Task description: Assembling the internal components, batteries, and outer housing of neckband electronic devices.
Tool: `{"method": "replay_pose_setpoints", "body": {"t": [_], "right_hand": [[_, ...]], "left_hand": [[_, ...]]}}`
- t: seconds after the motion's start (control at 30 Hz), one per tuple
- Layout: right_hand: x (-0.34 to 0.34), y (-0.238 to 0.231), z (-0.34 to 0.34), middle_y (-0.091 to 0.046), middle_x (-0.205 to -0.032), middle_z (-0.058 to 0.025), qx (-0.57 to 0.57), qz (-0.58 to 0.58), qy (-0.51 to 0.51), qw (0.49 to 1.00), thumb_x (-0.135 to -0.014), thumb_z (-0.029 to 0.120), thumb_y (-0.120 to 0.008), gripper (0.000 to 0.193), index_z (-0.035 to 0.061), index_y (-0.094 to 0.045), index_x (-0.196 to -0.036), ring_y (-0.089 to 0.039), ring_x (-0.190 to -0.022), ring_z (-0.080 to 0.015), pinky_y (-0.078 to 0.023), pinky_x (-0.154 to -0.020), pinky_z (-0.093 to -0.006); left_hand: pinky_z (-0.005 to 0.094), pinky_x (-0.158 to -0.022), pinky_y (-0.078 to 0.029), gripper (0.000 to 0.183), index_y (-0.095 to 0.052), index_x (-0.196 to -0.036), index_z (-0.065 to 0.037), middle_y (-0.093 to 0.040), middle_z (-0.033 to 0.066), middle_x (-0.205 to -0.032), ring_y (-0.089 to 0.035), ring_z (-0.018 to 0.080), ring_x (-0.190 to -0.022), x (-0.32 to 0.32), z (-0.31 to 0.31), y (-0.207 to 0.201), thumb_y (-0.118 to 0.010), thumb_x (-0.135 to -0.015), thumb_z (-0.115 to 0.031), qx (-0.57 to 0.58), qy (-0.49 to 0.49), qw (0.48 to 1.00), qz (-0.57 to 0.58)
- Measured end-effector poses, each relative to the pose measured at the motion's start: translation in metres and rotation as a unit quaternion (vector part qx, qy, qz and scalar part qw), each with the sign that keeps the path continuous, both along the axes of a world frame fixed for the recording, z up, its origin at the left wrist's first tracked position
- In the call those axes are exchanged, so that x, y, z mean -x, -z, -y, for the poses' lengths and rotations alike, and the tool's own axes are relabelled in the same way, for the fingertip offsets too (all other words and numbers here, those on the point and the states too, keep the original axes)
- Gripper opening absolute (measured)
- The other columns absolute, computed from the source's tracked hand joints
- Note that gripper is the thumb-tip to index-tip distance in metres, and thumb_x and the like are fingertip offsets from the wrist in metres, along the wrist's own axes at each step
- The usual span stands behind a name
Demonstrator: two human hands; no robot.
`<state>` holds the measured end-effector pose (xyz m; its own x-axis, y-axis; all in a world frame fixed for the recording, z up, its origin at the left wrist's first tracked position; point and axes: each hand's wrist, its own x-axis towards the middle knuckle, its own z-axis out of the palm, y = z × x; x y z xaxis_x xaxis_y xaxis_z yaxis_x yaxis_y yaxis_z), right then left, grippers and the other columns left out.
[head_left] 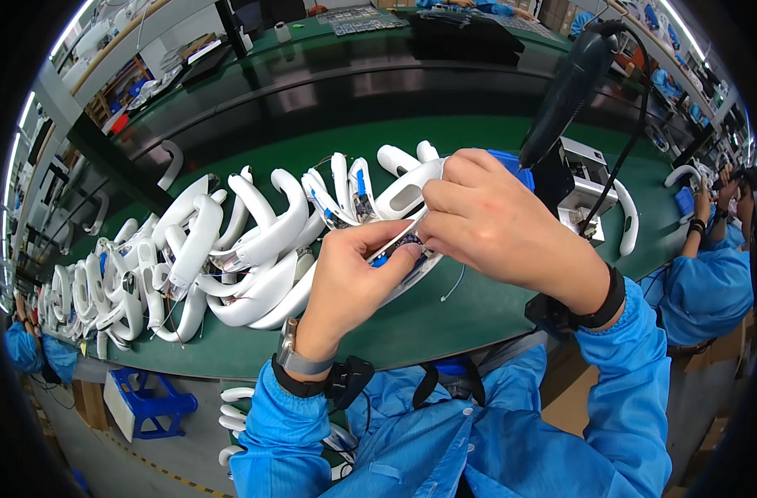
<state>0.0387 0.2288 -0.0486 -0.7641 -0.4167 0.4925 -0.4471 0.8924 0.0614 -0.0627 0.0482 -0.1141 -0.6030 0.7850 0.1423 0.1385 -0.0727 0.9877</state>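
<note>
Both my hands meet in front of me over the bench, gripping one white curved plastic housing (413,277) that looks like part of a neck fan. It is split apart, and a dark circuit board with blue pieces (406,241) shows inside. My left hand (345,278) is closed on its near left side, thumb over the inside. From above right, the bent fingers of my right hand (490,217) pinch its edge; the fingertips are partly hidden. A thin wire (455,284) trails onto the bench at the right. Just beyond lie more white housings (403,197), some showing boards.
A long pile of white curved housings (266,224) covers the green bench (378,342) to the left. At right hang a black electric screwdriver (565,95) and its cable, near a blue bin (515,168) and a boxy device (590,170). A co-worker's blue sleeve (706,286) is farther right.
</note>
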Motion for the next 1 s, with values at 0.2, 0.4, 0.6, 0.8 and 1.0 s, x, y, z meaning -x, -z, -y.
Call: {"method": "replay_pose_setpoints", "body": {"t": [0.2, 0.4, 0.6, 0.8, 1.0], "right_hand": [[-0.003, 0.001, -0.005, -0.056, -0.080, -0.0032, 0.039, -0.001, -0.004, 0.999, -0.072, 0.017, -0.076, 0.013, 0.0087, -0.067, -0.077, -0.055, -0.087, -0.0249, -0.045, -0.092, -0.0425], [-0.001, 0.001, -0.006, -0.055, -0.080, -0.0038, 0.090, 0.048, -0.017, 0.995, -0.070, 0.010, -0.079, 0.017, 0.0098, -0.066, -0.081, -0.056, -0.087, -0.0275, -0.044, -0.101, -0.0486], [0.003, 0.005, -0.002, -0.055, -0.081, -0.0047, 0.067, 0.036, -0.018, 0.997, -0.069, 0.010, -0.079, 0.019, 0.0084, -0.063, -0.081, -0.057, -0.087, -0.0277, -0.045, -0.099, -0.0490], [-0.003, 0.007, -0.001, -0.054, -0.083, -0.0050, 0.023, -0.006, -0.006, 1.000, -0.070, 0.014, -0.079, 0.021, 0.0084, -0.062, -0.082, -0.057, -0.087, -0.0274, -0.046, -0.099, -0.0507], [-0.023, 0.003, 0.002, -0.067, -0.097, -0.0026, 0.012, -0.170, -0.041, 0.985, -0.067, 0.016, -0.068, 0.027, 0.0059, -0.071, -0.092, -0.058, -0.084, -0.0228, -0.052, -0.085, -0.0457]], "left_hand": [[0.0240, -0.077, -0.053, 0.029, -0.071, -0.113, 0.006, -0.075, 0.0115, -0.096, -0.066, 0.0093, -0.085, -0.002, -0.002, 0.000, -0.071, -0.088, -0.010, -0.008, 0.020, 1.000, 0.018], [0.0240, -0.077, -0.053, 0.030, -0.071, -0.114, 0.005, -0.075, 0.0105, -0.097, -0.066, 0.0089, -0.086, -0.001, 0.002, 0.001, -0.070, -0.088, -0.010, -0.007, 0.020, 1.000, 0.023], [0.0248, -0.078, -0.053, 0.030, -0.071, -0.113, 0.006, -0.075, 0.0118, -0.097, -0.067, 0.0097, -0.086, -0.001, -0.001, 0.002, -0.071, -0.087, -0.009, -0.008, 0.015, 1.000, 0.025], [0.0264, -0.081, -0.054, 0.029, -0.071, -0.113, 0.006, -0.075, 0.0123, -0.098, -0.068, 0.0121, -0.090, -0.001, -0.004, -0.003, -0.070, -0.087, -0.007, 0.002, 0.016, 1.000, 0.001], [0.0264, -0.083, -0.054, 0.033, -0.067, -0.118, 0.008, -0.074, 0.0136, -0.103, -0.068, 0.0132, -0.092, 0.011, -0.002, 0.002, -0.070, -0.088, -0.007, -0.006, 0.030, 0.999, 0.036]]}}
